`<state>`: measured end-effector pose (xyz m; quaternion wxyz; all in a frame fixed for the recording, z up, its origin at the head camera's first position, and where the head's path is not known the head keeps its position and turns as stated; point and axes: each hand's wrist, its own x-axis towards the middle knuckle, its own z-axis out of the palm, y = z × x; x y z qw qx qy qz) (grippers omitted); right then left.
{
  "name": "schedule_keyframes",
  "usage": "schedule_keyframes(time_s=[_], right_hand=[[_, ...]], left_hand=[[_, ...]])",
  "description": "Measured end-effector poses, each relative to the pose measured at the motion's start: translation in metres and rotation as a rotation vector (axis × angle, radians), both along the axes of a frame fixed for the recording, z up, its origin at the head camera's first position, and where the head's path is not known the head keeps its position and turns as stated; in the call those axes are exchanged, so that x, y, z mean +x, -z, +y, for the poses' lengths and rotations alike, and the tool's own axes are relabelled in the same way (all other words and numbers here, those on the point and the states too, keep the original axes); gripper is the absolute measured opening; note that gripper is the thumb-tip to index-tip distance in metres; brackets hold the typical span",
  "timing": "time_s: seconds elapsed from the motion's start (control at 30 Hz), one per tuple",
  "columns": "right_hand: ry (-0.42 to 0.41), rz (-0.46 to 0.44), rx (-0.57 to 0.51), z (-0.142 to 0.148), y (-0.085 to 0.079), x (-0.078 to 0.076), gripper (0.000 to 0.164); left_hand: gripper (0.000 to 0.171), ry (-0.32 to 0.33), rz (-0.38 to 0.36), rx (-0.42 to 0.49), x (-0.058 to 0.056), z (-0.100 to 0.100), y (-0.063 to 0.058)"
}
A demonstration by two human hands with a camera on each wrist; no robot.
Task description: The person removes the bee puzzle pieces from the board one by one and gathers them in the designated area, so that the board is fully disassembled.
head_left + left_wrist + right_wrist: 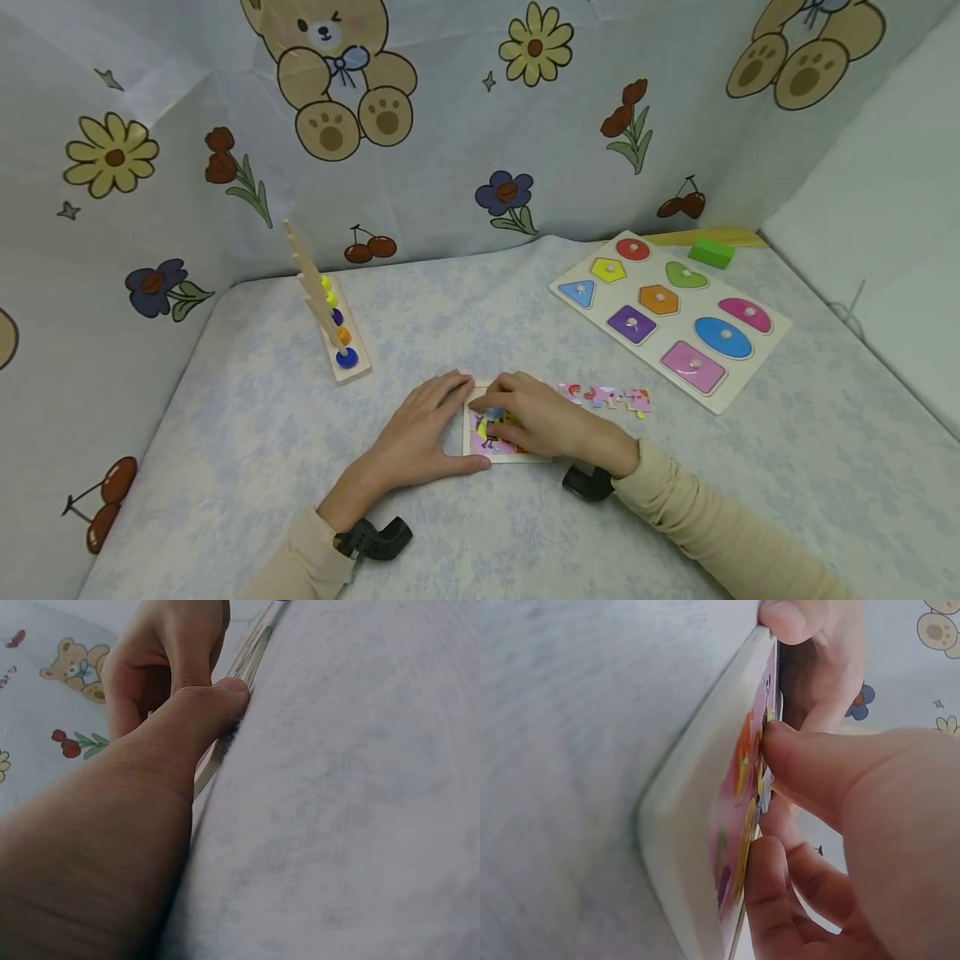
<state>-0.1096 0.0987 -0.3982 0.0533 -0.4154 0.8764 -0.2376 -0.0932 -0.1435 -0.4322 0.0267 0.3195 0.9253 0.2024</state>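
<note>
A patterned cloth [435, 196] printed with bears, flowers and cherries backs the pale table [450, 321]. At the far right of the table lies the shape board [671, 332], its recesses filled with knobbed pieces: circle, pentagon, heart, triangle, hexagon, half-round, square, oval and rectangle. The left hand [423, 429] is spread wide around the left end of the tray, its thumb at the near corner and its other fingers at the far one. The right hand [536, 417] reaches over the tray from the other side, thumb and fingertips bent close together on the picture; I cannot tell whether they pinch a piece. At far left stands the bead stand [352, 325], with blue, orange and yellow beads on its base. The tray [517, 459] lies flat between the hands, holding a pink puzzle [480, 447]. A green block [711, 253] sits behind the board. The smallest things, some loose pieces [600, 395], lie just right of the tray.
</note>
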Motion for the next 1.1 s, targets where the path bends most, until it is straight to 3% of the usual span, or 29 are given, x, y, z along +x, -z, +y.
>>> schedule_keyframes(time_s=[1.1], right_hand=[[-0.02,0.002,-0.035,0.0002,-0.0027,0.0011,0.037]], left_hand=[[0.109,0.001,0.006,0.002,0.001,-0.0003,-0.0011]])
